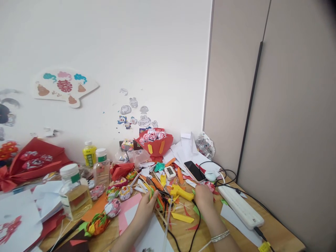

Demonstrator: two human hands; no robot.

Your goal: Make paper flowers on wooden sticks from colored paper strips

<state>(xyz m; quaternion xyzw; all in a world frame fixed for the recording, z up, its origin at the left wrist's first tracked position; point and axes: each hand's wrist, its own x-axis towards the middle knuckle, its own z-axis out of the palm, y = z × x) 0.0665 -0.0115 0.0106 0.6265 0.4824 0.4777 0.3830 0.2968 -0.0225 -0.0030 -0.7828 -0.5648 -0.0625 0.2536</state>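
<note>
My left hand (pixel 147 207) is closed on a bundle of green, yellow and orange folded paper (pixel 159 201), with thin wooden sticks beside it. My right hand (pixel 204 198) is curled, knuckles up, by the handle end of a yellow hot glue gun (pixel 181 192). A bit of green paper shows at its fingers; what they hold, if anything, is hidden. A clear glue stick (pixel 168 218) extends from the gun toward me. A yellow paper strip (pixel 182 217) lies between my hands. Several crumpled paper flowers (pixel 112 208) are left of my left hand.
A red-wrapped bouquet (pixel 156 145) stands by the wall. Bottles, including a large jar (pixel 75 196), stand at left. A phone (pixel 194 170), a white timer (pixel 170 173), and a white power strip (pixel 240 206) with black cables lie at right. Paper scraps cover much of the wooden table (pixel 282 232).
</note>
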